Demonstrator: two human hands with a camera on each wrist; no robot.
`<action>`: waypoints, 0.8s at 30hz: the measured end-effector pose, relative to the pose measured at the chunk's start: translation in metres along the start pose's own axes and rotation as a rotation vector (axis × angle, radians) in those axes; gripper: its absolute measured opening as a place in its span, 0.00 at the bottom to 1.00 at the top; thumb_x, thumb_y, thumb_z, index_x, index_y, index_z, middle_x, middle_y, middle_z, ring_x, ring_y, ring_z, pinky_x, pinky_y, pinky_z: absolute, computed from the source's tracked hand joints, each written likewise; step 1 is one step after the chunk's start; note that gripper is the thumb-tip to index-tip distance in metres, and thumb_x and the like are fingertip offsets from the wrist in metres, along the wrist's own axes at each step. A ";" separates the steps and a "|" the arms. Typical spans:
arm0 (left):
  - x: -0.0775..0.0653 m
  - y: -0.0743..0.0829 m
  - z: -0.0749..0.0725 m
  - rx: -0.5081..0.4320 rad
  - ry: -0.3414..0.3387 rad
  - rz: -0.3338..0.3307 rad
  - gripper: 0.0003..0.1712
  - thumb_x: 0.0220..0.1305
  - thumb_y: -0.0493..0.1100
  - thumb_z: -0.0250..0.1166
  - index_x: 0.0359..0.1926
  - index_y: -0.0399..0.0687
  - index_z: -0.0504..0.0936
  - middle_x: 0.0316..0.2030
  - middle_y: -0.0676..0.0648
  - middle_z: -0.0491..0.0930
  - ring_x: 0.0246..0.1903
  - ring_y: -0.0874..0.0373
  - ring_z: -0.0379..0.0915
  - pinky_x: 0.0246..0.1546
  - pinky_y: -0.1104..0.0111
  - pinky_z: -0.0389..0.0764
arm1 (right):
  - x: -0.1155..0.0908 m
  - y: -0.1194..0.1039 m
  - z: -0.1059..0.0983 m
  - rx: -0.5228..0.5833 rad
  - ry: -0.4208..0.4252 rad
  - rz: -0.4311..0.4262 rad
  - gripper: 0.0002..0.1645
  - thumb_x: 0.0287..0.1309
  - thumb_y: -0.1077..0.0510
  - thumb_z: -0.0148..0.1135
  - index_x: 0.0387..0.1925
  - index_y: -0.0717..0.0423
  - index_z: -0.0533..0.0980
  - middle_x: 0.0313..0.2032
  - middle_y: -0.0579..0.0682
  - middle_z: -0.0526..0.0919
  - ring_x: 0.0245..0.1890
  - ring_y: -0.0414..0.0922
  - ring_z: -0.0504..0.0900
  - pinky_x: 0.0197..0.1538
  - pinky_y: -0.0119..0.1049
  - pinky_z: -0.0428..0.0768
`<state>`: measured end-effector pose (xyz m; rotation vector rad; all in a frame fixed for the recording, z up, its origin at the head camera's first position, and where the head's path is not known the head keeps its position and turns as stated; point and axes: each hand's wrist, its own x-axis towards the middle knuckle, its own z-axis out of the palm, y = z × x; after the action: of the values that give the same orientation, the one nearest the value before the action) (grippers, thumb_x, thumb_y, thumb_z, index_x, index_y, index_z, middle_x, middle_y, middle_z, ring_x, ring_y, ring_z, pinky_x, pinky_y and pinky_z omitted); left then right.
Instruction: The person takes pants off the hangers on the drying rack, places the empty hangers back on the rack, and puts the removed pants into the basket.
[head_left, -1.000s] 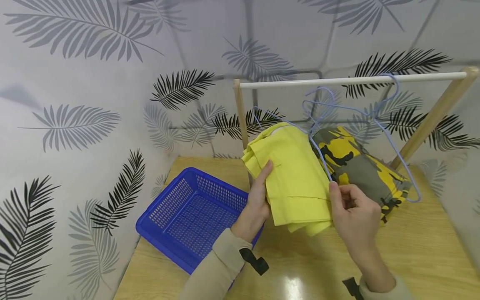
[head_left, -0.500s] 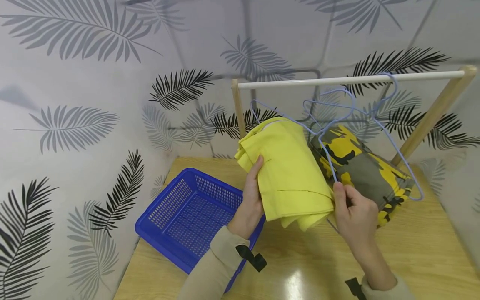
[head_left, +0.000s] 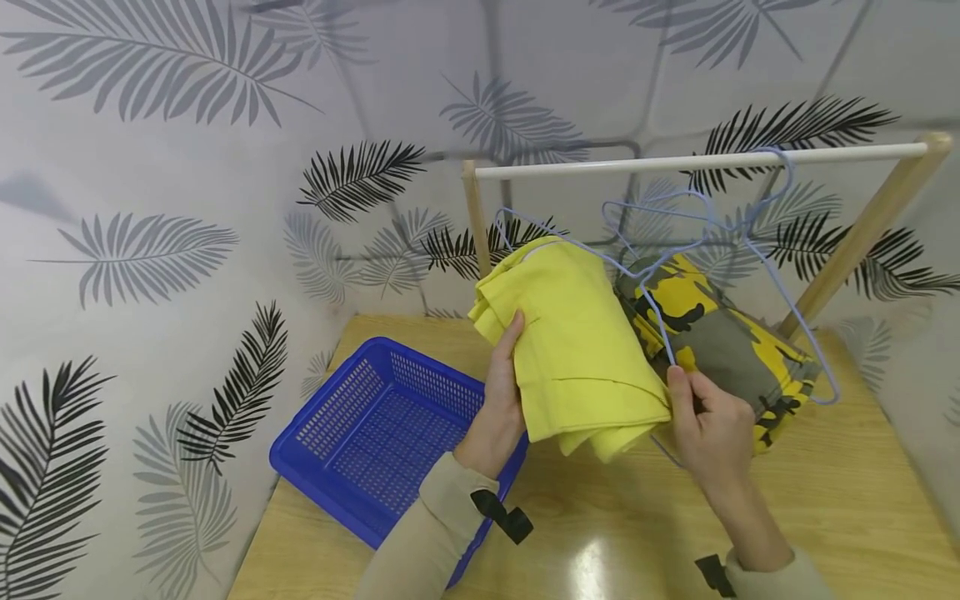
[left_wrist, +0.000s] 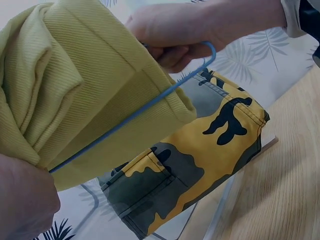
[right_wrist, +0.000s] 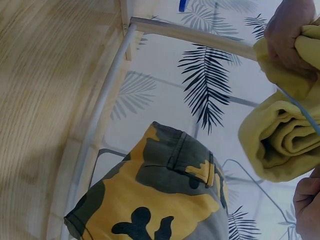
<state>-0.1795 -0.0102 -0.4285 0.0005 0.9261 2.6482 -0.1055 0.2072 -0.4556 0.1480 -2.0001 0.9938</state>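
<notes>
My left hand [head_left: 501, 396] grips folded yellow trousers [head_left: 581, 342], its thumb lying across their front. A light blue wire hanger [head_left: 656, 315] goes with them, its hook pointing up and right beneath the rod. My right hand [head_left: 712, 429] pinches this hanger at its lower right corner, beside the trousers' edge. In the left wrist view, the hanger's bottom bar [left_wrist: 120, 125] runs across the yellow cloth between both hands. Camouflage trousers [head_left: 723, 342] hang just behind my right hand on a second blue hanger [head_left: 783, 292]. Cloth hides most of my left fingers.
A white rod [head_left: 585, 168] on wooden posts [head_left: 862, 237] spans the back. Left of the hands, a blue plastic basket [head_left: 330, 497] rests on the wooden table [head_left: 600, 517]. A leaf-patterned wall covering [head_left: 187, 358] is behind.
The yellow trousers have shifted slightly left, and their hanger has tilted, its hook swinging right. My right hand has moved slightly right, keeping its pinch. The camouflage trousers stay nearly in place.
</notes>
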 end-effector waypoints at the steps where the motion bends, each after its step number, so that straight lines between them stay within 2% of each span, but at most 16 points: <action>1: -0.001 0.000 0.000 0.000 0.002 -0.004 0.15 0.76 0.61 0.56 0.53 0.62 0.76 0.44 0.62 0.84 0.45 0.70 0.82 0.51 0.78 0.81 | -0.001 0.002 0.000 0.003 0.003 -0.002 0.32 0.73 0.58 0.62 0.11 0.54 0.64 0.08 0.48 0.59 0.15 0.25 0.49 0.19 0.22 0.47; 5: -0.003 0.001 0.002 0.019 0.015 -0.014 0.16 0.75 0.63 0.57 0.53 0.62 0.75 0.45 0.63 0.83 0.47 0.71 0.82 0.53 0.78 0.80 | -0.001 0.008 0.002 0.018 0.019 -0.010 0.32 0.73 0.59 0.62 0.11 0.54 0.63 0.08 0.48 0.58 0.16 0.25 0.49 0.19 0.22 0.46; 12: -0.004 0.002 0.002 0.030 0.036 -0.021 0.19 0.74 0.65 0.57 0.55 0.62 0.75 0.47 0.63 0.83 0.49 0.71 0.81 0.55 0.78 0.80 | 0.001 0.012 0.003 0.015 0.047 -0.098 0.35 0.74 0.57 0.60 0.10 0.55 0.60 0.09 0.47 0.57 0.15 0.27 0.49 0.20 0.21 0.46; 18: -0.004 0.002 0.002 0.025 0.032 -0.026 0.19 0.75 0.65 0.57 0.55 0.62 0.75 0.46 0.63 0.83 0.48 0.71 0.81 0.53 0.78 0.80 | 0.002 0.018 0.003 0.002 0.044 -0.105 0.35 0.75 0.56 0.60 0.10 0.56 0.61 0.09 0.47 0.58 0.16 0.27 0.50 0.20 0.20 0.46; 21: -0.005 0.003 0.003 0.028 0.018 -0.029 0.19 0.74 0.65 0.58 0.55 0.62 0.75 0.46 0.63 0.84 0.47 0.71 0.82 0.53 0.78 0.80 | 0.001 0.024 0.003 -0.004 0.045 -0.111 0.35 0.76 0.54 0.59 0.10 0.56 0.61 0.09 0.47 0.59 0.16 0.27 0.50 0.20 0.21 0.47; 24: -0.011 0.006 0.002 0.047 -0.026 -0.046 0.22 0.73 0.67 0.60 0.57 0.63 0.76 0.48 0.62 0.84 0.50 0.70 0.82 0.56 0.77 0.80 | 0.001 0.032 0.003 -0.010 0.053 -0.137 0.37 0.78 0.49 0.58 0.10 0.55 0.61 0.09 0.47 0.60 0.17 0.26 0.51 0.19 0.23 0.48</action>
<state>-0.1710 -0.0168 -0.4221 0.0241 0.9681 2.5773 -0.1221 0.2271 -0.4747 0.2472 -1.9200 0.8915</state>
